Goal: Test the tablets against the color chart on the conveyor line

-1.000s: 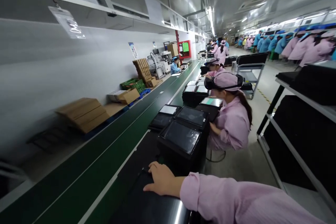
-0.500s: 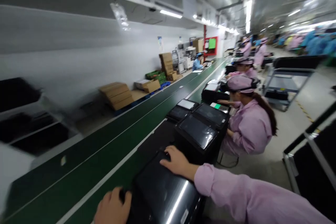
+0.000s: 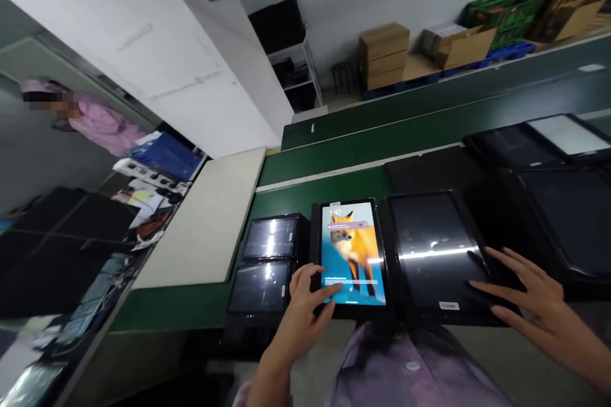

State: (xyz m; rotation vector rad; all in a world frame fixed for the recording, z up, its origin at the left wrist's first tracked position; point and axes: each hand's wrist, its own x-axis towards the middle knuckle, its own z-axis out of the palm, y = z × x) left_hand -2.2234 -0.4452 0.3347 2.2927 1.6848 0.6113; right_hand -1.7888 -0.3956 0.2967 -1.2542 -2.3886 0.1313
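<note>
A lit tablet (image 3: 352, 248) with a fox picture and a clock on its screen lies in front of me. My left hand (image 3: 308, 302) is at its lower left edge, fingers apart, one fingertip reaching over the lower screen. Beside it on the right sits a dark-screened tablet (image 3: 432, 241) with a small white label, on a black stack. My right hand (image 3: 534, 299) is over that tablet's lower right edge with its fingers spread. Whether those fingertips touch the glass I cannot tell. Two smaller dark tablets (image 3: 262, 283) lie to the left.
More tablets (image 3: 568, 216) are stacked on the right. A green bench (image 3: 324, 184) runs across, with a pale board (image 3: 205, 222) at its left end. Behind are cardboard boxes (image 3: 384, 54) and a green crate (image 3: 508, 16). Another person (image 3: 105, 117) is at far left.
My view has swung left and down. Both hands have shifted: the right no longer rests on top of the dark tablet stack's far edge, and the left is now at a lit tablet.
</note>
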